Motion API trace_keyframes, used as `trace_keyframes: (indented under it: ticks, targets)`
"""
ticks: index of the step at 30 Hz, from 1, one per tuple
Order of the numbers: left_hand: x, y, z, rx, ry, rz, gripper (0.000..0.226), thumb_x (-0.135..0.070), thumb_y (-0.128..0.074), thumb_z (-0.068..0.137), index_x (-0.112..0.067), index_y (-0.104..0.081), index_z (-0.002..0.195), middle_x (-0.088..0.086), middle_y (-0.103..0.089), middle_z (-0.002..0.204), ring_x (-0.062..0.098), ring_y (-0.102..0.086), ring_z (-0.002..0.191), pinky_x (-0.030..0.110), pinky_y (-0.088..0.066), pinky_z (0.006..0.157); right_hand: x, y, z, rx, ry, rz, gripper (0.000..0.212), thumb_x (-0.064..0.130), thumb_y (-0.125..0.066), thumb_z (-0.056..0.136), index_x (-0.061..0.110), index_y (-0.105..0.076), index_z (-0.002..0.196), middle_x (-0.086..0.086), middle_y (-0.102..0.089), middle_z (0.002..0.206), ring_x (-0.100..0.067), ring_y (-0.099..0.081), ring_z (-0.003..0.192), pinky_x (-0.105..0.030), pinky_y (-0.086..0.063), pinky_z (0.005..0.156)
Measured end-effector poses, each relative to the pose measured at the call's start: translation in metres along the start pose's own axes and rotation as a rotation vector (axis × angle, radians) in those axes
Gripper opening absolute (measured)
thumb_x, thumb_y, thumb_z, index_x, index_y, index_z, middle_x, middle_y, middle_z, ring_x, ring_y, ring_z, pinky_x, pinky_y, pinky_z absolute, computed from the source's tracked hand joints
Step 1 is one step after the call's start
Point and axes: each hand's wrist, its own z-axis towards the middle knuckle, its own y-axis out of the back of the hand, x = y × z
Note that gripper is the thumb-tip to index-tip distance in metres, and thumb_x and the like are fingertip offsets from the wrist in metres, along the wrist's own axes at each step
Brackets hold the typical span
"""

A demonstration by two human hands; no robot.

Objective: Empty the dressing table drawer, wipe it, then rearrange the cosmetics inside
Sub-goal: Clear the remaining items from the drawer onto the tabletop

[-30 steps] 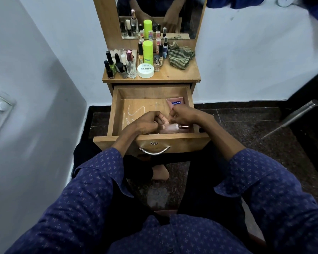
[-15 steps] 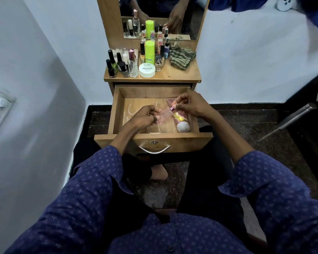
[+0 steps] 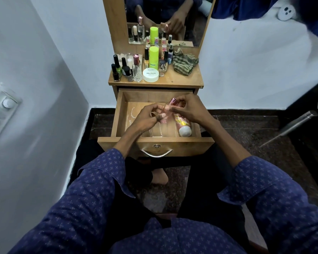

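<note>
Lifted clear of the drawer floor since a second ago — the small pink bottle, with its metallic pink cap, which then lay low near the drawer's front wall under both hands and now tilted up over the middle of the open drawer. Held at both ends: left hand curled with fingertips pinching the lower body, right hand closed round the cap end, perhaps twisting or checking it, though not clear enough to say. Uncovered by that lift, a pale pink lotion bottle with a white cap, lying on its side along the drawer's right wall. Judged from this, the rearranging stage: drawer mostly bare, white smears showing on the left of its floor, something clear and hard to make out near the front. Still waiting on the table above — dark nail polish bottles at the left, a clear perfume bottle, a white nail polish remover tub, a tall lime-green bottle, a few small vials beside it, and a crumpled striped cloth at the right. Most of the cosmetics not yet returned to the drawer.
</note>
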Motion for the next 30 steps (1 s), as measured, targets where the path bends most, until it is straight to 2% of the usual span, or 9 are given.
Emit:
trace_keyframes:
  ticks: [3, 6, 7, 10, 15, 18, 22, 26, 30]
  targets:
    - [-0.010, 0.000, -0.002, -0.051, -0.052, -0.023, 0.026, -0.008, -0.076, 0.094, -0.006, -0.068, 0.119, 0.008, -0.071, 0.101, 0.007, -0.070, 0.086, 0.012, -0.053, 0.069, 0.002, -0.005, 0.001, 0.024, 0.032, 0.051, 0.039, 0.046, -0.088, 0.078, 0.020, -0.077, 0.104, 0.004, -0.077, 0.090, -0.014, -0.073, 0.083, -0.040, -0.061, 0.076]
    - [-0.014, 0.004, 0.001, -0.122, -0.078, -0.098, 0.040, -0.016, -0.082, 0.090, -0.002, -0.068, 0.125, 0.017, -0.076, 0.114, 0.028, -0.075, 0.101, 0.021, -0.058, 0.080, 0.008, -0.008, 0.007, -0.014, 0.056, 0.185, 0.036, 0.034, -0.090, 0.079, 0.017, -0.076, 0.107, 0.009, -0.076, 0.093, 0.006, -0.070, 0.084, -0.016, -0.056, 0.077]
    - [-0.016, 0.005, 0.003, -0.152, -0.081, -0.109, 0.042, -0.019, -0.083, 0.089, -0.004, -0.068, 0.125, 0.015, -0.077, 0.113, 0.027, -0.075, 0.103, 0.024, -0.059, 0.082, 0.012, -0.006, 0.010, -0.036, 0.053, 0.195, 0.032, 0.032, -0.089, 0.081, 0.018, -0.076, 0.106, 0.010, -0.075, 0.092, 0.009, -0.067, 0.080, -0.011, -0.052, 0.075]
    - [-0.029, 0.010, 0.010, -0.234, -0.105, -0.114, 0.044, -0.014, -0.083, 0.090, -0.006, -0.064, 0.129, 0.008, -0.077, 0.110, 0.010, -0.074, 0.095, 0.024, -0.060, 0.082, 0.017, 0.002, 0.026, -0.124, 0.068, 0.207, 0.023, 0.030, -0.087, 0.083, 0.018, -0.078, 0.101, 0.008, -0.075, 0.088, 0.006, -0.066, 0.076, -0.015, -0.052, 0.073]
    - [-0.042, 0.016, 0.041, -0.303, -0.057, -0.083, 0.046, 0.002, -0.080, 0.087, -0.007, -0.060, 0.127, 0.010, -0.074, 0.120, 0.029, -0.074, 0.107, 0.048, -0.061, 0.095, 0.024, 0.016, 0.065, -0.355, 0.060, 0.133, 0.016, 0.022, -0.085, 0.083, 0.014, -0.078, 0.095, 0.005, -0.072, 0.083, 0.007, -0.062, 0.070, -0.011, -0.046, 0.066]
    - [-0.041, 0.014, 0.049, -0.282, -0.037, -0.015, 0.039, 0.003, -0.077, 0.089, -0.009, -0.064, 0.123, 0.010, -0.075, 0.116, 0.023, -0.073, 0.107, 0.046, -0.059, 0.099, 0.020, 0.022, 0.091, -0.398, -0.018, 0.143, 0.015, 0.022, -0.086, 0.082, 0.014, -0.076, 0.090, 0.005, -0.073, 0.080, -0.007, -0.069, 0.073, -0.027, -0.057, 0.070]
    - [-0.033, 0.006, 0.048, -0.180, -0.009, 0.106, 0.031, 0.007, -0.071, 0.090, -0.006, -0.067, 0.118, 0.013, -0.076, 0.108, 0.018, -0.071, 0.096, 0.033, -0.059, 0.092, 0.019, 0.023, 0.107, -0.311, -0.005, 0.112, 0.019, 0.016, -0.088, 0.080, 0.009, -0.075, 0.092, 0.004, -0.070, 0.082, -0.008, -0.063, 0.072, -0.028, -0.053, 0.071]
    - [-0.023, -0.001, 0.036, 0.056, 0.009, 0.275, 0.012, 0.005, -0.067, 0.094, -0.002, -0.074, 0.101, 0.010, -0.076, 0.090, 0.005, -0.069, 0.071, 0.017, -0.054, 0.066, 0.017, 0.020, 0.108, -0.305, 0.038, 0.087, 0.024, 0.016, -0.089, 0.080, 0.005, -0.075, 0.096, 0.001, -0.070, 0.086, -0.004, -0.060, 0.073, -0.024, -0.052, 0.071]
    - [-0.008, -0.013, 0.023, 0.415, 0.210, 0.348, 0.011, -0.012, -0.067, 0.102, -0.004, -0.073, 0.099, 0.007, -0.079, 0.084, 0.011, -0.072, 0.070, 0.022, -0.054, 0.063, 0.010, 0.016, 0.096, -0.361, 0.005, 0.122, 0.030, 0.010, -0.088, 0.078, 0.007, -0.073, 0.103, -0.003, -0.072, 0.095, -0.012, -0.066, 0.083, -0.029, -0.058, 0.075]
